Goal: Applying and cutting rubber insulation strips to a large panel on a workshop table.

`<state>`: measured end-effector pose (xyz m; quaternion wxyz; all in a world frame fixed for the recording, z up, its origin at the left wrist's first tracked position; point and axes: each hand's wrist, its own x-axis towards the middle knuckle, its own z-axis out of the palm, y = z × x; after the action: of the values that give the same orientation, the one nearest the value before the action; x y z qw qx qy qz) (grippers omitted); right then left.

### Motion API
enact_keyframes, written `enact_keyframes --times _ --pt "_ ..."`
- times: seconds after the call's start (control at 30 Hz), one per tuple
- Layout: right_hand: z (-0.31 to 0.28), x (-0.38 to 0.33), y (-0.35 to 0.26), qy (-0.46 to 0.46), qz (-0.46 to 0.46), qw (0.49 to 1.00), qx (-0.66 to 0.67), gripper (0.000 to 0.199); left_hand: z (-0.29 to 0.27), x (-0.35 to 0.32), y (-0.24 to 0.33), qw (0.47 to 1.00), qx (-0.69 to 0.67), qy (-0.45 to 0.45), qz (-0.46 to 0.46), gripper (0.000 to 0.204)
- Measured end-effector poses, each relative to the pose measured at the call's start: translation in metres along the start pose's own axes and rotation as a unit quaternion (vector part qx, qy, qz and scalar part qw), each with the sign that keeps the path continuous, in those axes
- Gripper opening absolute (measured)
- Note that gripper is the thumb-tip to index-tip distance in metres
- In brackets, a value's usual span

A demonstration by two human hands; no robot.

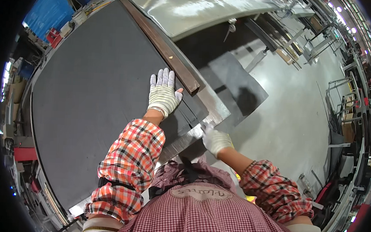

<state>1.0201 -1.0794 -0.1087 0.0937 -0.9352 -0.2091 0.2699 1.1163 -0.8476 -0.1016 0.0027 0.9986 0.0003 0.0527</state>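
My left hand (164, 93), in a white striped glove, lies flat with fingers apart on a large dark grey sheet (90, 94) that covers a worktable. Its fingertips rest beside a long brown bar (164, 47) running along the sheet's right edge. My right hand (215, 139), also gloved, is closed at the table's metal front edge (193, 135), seemingly around a small pale object; what it is cannot be made out. Both forearms wear orange plaid sleeves.
A shiny metal sheet (191, 7) lies beyond the brown bar. A dark mat (237, 83) rests on the grey floor to the right. Metal racks (341, 103) line the right side. A blue bin (48, 12) stands at the far left.
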Motion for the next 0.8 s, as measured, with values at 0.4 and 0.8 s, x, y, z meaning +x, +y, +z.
enact_keyframes --times 0.4,0.8 --pt "0.001 -0.021 0.004 -0.038 0.133 0.987 0.083 0.027 -0.002 0.000 0.002 1.000 0.000 -0.019 -0.001 0.068" --pt "0.003 -0.110 0.050 -0.165 0.183 0.968 0.038 0.034 -0.001 0.001 -0.002 1.000 -0.009 0.020 0.003 0.068"
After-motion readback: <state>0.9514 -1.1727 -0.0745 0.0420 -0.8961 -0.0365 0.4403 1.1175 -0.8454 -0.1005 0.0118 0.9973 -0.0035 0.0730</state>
